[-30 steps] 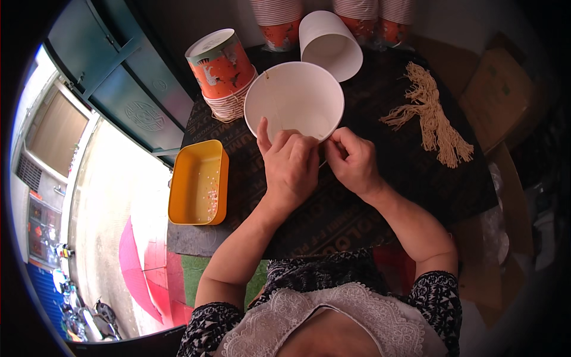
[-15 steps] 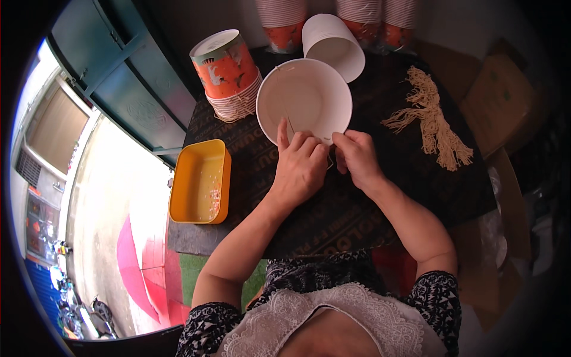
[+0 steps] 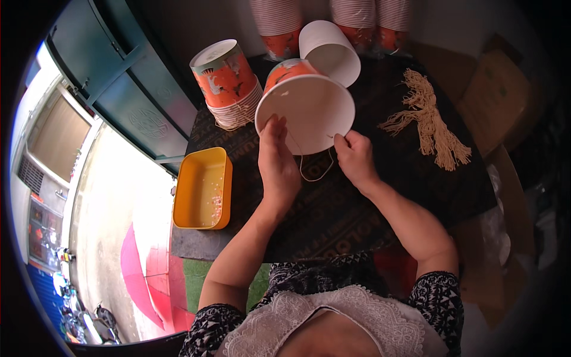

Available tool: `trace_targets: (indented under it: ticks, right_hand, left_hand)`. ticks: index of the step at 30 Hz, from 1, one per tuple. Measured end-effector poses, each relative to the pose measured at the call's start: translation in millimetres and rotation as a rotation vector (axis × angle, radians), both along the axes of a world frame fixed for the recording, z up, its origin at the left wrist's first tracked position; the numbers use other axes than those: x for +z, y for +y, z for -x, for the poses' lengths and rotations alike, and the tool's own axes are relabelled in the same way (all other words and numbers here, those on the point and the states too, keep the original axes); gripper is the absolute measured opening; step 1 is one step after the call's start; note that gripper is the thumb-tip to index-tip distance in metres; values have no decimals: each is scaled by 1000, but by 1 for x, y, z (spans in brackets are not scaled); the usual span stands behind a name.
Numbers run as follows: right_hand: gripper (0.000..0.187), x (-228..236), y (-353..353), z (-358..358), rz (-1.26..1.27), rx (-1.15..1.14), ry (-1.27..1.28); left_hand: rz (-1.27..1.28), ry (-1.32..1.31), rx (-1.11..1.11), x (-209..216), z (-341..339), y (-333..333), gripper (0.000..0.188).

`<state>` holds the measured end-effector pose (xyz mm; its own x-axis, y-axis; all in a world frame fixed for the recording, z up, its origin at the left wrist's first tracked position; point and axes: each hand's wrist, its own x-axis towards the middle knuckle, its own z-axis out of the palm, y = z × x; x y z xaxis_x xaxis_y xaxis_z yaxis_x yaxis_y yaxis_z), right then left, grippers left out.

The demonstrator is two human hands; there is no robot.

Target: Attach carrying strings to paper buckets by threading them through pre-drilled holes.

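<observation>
Over the table, a paper bucket (image 3: 309, 113) lies tilted with its white inside facing me and some of its orange patterned outside showing. My left hand (image 3: 278, 163) grips the left part of its rim, fingertips against the inside. On the right of the rim, my right hand (image 3: 355, 157) pinches the edge with thumb and finger, close to a small dark spot in the wall. A thin beige cord (image 3: 317, 178) hangs in a loop under the rim between both hands; its ends are hard to make out.
Left of my hands stands a yellow tray (image 3: 185, 193) with small pale and reddish bits. Behind it is an upside-down stack of orange buckets (image 3: 225, 83) with cords around the rims. A white bucket (image 3: 333, 50) lies behind mine. Beige cords (image 3: 433, 122) lie bundled at right; wrapped stacks (image 3: 276, 30) line the back.
The bucket has tipped, so its orange outside now shows at the top. My left hand has moved from the near rim to its left side, and the cord loop hangs lower.
</observation>
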<state>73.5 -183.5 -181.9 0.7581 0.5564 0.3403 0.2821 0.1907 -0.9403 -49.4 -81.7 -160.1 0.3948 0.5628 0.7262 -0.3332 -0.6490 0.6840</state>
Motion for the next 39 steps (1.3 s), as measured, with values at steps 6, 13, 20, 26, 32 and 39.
trace_targets:
  ticks: [6, 13, 20, 26, 32, 39]
  right_hand:
    - [21, -7, 3, 0, -32, -66, -234]
    - [20, -8, 2, -3, 72, -5, -174]
    - [19, -8, 1, 6, 52, 183, -160]
    - [20, -14, 1, 5, 134, 230, -245]
    - [21, -18, 2, 4, 194, 258, -230]
    - [21, -17, 3, 5, 161, 269, -247]
  left_hand:
    - [795, 86, -442, 19, 12, 3, 25]
    - [50, 408, -334, 5, 8, -11, 20]
    - [-414, 319, 36, -8, -1, 3, 23]
    - [-120, 592, -9, -15, -1, 12, 18]
    - [60, 728, -167, -9, 2, 17, 23]
    - [48, 673, -138, -13, 2, 15, 13]
